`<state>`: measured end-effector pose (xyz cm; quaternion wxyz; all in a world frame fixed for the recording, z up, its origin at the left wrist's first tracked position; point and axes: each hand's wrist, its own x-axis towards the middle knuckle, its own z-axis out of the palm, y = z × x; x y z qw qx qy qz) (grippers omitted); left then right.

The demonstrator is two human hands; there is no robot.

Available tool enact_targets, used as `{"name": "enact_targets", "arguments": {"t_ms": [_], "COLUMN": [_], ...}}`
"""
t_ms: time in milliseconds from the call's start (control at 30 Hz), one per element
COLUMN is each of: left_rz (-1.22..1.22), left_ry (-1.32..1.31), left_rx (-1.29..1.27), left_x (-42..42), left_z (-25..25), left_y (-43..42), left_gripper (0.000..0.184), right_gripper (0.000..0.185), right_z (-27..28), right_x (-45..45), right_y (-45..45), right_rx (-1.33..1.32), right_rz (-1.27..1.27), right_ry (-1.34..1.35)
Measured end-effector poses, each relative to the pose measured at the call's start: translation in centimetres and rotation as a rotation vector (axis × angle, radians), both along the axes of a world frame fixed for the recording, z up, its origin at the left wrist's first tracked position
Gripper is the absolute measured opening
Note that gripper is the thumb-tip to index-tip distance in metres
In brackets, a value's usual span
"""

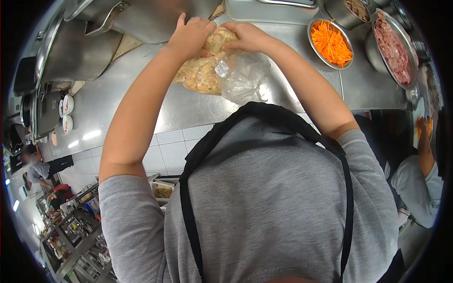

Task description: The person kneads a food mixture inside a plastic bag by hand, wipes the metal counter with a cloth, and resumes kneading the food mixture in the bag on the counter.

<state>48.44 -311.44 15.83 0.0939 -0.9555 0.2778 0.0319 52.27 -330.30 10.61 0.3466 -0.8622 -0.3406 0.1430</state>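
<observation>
A clear plastic bag [200, 78] filled with a yellowish mixture with orange and green bits lies on the steel worktop. My left hand [191, 37] grips its far end from the left, thumb on the near side. From the right, my right hand [247, 37] holds the same end, fingers and thumb curved around a bulging part between the hands. A white printed label [222, 68] is stuck to the bag. Its loose, see-through part [247, 78] spreads crumpled to the right, below my right hand. Some fingertips are hidden behind the bag.
Large metal pots [80, 42] stand at the left and back. On the right are a bowl of shredded carrot [331, 43] and a bowl of raw meat [392, 49]. A lidded container [271, 12] sits behind my hands. A co-worker's sleeve [415, 184] shows at far right.
</observation>
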Motion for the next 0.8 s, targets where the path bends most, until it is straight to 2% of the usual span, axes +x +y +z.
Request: {"name": "enact_targets", "arguments": {"t_ms": [233,333,400,433,500,700,800], "left_rz": [-0.039,0.004,-0.018,-0.017,-0.037,-0.024,-0.072], "left_ry": [0.174,0.278,0.283,0.286,0.245,0.211,0.242], "left_rx": [-0.116,-0.107,-0.126,-0.125,-0.165,-0.107,-0.131], "left_x": [1.5,1.7,1.8,1.7,1.6,1.6,2.3], "left_z": [0.4,0.8,1.0,0.8,0.4,0.2,0.4], "left_y": [0.6,0.4,0.4,0.5,0.8,1.4,1.5], "left_gripper": [0.061,0.059,0.057,0.057,0.057,0.053,0.055], "right_gripper": [0.055,0.056,0.056,0.056,0.056,0.051,0.048], "right_z": [-0.5,-1.0,0.3,0.3,0.3,0.7,1.6], "right_x": [0.9,1.4,1.5,1.5,1.5,1.6,2.4], "right_y": [-0.2,-0.4,-0.6,-0.4,0.2,1.2,1.3], "right_rx": [-0.029,0.027,-0.032,-0.031,-0.121,-0.108,-0.158], "right_rz": [0.050,0.101,0.110,0.111,0.104,0.126,0.159], "right_ry": [0.104,-0.014,0.213,0.217,0.035,-0.106,-0.004]}}
